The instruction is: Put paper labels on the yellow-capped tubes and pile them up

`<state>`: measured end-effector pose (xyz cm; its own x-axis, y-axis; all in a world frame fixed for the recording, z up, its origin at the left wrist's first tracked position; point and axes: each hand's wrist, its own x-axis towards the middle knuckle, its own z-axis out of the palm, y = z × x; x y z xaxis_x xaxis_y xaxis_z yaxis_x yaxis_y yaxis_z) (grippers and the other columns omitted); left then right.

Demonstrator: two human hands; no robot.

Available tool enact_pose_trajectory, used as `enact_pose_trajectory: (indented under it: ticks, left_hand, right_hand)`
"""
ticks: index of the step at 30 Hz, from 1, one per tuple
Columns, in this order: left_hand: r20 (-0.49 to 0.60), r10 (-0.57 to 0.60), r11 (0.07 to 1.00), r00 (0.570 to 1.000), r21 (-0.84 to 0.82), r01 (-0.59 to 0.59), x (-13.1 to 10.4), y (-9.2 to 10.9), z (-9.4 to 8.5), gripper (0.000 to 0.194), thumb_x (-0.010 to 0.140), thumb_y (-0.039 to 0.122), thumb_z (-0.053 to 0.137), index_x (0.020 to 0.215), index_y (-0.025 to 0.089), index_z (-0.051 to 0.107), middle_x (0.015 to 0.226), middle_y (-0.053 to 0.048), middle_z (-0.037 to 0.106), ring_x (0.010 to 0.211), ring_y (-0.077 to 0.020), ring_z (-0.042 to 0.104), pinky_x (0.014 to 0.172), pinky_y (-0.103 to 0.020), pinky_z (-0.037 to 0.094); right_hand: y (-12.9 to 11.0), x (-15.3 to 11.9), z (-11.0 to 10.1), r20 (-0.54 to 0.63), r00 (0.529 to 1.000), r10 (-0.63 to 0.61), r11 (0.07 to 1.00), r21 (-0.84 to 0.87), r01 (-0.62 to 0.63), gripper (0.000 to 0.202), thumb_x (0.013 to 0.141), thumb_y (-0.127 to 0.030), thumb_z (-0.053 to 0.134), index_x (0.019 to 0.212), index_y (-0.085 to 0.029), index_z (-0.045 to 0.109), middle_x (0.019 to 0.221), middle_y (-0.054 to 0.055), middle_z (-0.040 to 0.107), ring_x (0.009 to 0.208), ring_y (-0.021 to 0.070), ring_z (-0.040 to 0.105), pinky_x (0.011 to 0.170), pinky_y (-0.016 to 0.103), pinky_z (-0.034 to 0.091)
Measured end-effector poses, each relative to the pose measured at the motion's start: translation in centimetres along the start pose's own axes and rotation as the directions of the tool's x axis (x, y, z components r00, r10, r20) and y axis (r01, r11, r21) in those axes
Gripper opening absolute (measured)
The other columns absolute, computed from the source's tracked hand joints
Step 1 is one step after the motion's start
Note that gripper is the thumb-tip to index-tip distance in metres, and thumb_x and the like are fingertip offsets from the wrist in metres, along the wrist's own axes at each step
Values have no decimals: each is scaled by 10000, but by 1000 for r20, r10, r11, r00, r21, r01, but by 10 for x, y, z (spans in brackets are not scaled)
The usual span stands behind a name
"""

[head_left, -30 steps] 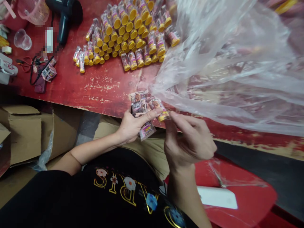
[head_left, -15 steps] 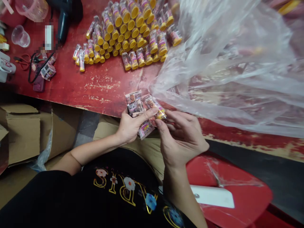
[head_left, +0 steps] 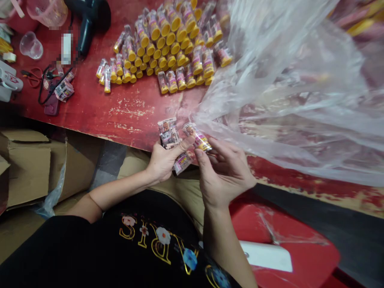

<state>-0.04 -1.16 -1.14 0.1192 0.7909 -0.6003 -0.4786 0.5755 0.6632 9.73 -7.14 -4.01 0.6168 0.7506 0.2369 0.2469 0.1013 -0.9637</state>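
Note:
Near the front edge of the red table (head_left: 126, 116), my left hand (head_left: 163, 160) is closed on a bunch of printed wrappers (head_left: 168, 132); more of them stick out below its fingers. Its thumb reaches across to a small clear tube (head_left: 196, 138) with a pink and yellow label. My right hand (head_left: 225, 170) pinches the lower end of that tube between thumb and fingertips. Behind both hands lies a large pile of similar tubes (head_left: 162, 42) with yellow caps.
A clear plastic bag (head_left: 276, 96) covers the table's right side. At the back left are a dark hair dryer (head_left: 87, 28), pink basket (head_left: 49, 14), red scissors (head_left: 34, 78) and clear cup (head_left: 31, 46). Cardboard boxes (head_left: 30, 172) stand lower left, a red stool (head_left: 309, 248) lower right.
The view has shifted slightly, so the table items appear a little lower and farther right. My right hand has moved slightly left. Both hands keep their hold.

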Motion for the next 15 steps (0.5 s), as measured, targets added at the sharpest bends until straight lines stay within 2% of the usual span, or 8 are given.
enact_pose_trajectory:
  ticks: [3,5,7,9,10,12,14,15]
  left_hand:
    - [-72,-12,1000,997,6,13,13,8,-11,510,630,394,1028,990,163,750,733,15,717,528,-40,518,495,-179,356]
    - [-146,2,1000,989,0,-2,24,14,-19,489,631,402,1027,918,146,726,696,21,690,493,-27,462,465,-177,293]
    - [-228,41,999,973,-8,-44,34,18,-26,475,622,389,1031,850,142,696,659,38,652,504,-32,473,498,-181,326]
    - [-286,127,991,950,-10,-136,46,19,-30,464,629,388,1023,840,148,687,648,49,638,537,-48,514,564,-195,393]
    - [-302,186,980,935,-6,-197,51,19,-32,461,633,395,1017,848,153,690,648,51,639,558,-59,537,599,-206,421]
    - [-296,304,948,905,5,-317,63,17,-34,462,636,413,1007,869,161,699,654,51,650,608,-82,580,662,-224,459]
    - [-262,388,917,884,16,-398,72,13,-34,472,630,434,1002,883,165,708,676,49,666,652,-93,605,710,-231,476]
    - [-246,410,908,878,23,-418,75,10,-33,481,624,445,1002,888,167,711,689,49,673,664,-94,609,725,-233,482]
  right_hand:
    - [28,34,32,-9,999,-49,998,28,50,317,889,-417,840,1129,-212,815,1049,75,725,884,181,730,771,346,665]
    - [52,72,65,1,994,-107,994,-4,107,344,901,-462,810,1137,-211,800,1064,76,714,857,171,709,768,345,652]
    - [72,110,98,41,987,-155,986,-57,158,342,910,-474,785,1124,-208,790,1074,85,709,882,186,702,799,372,649]
    - [81,136,119,124,975,-183,974,-112,197,329,886,-467,803,1085,-205,790,1084,100,711,932,213,701,849,402,642]
    - [80,140,123,162,969,-187,970,-126,208,330,876,-466,812,1080,-207,788,1098,107,712,955,222,700,862,406,636]
    - [69,130,116,199,965,-171,975,-107,195,321,901,-484,784,1073,-212,780,1091,104,721,960,217,699,840,381,624]
    - [51,102,96,254,962,-101,993,-35,113,328,956,-510,717,1080,-210,763,1018,76,735,890,185,698,760,324,601]
    - [42,86,84,321,946,-42,999,-2,45,347,953,-523,723,1091,-206,753,969,57,740,828,164,690,707,292,581]
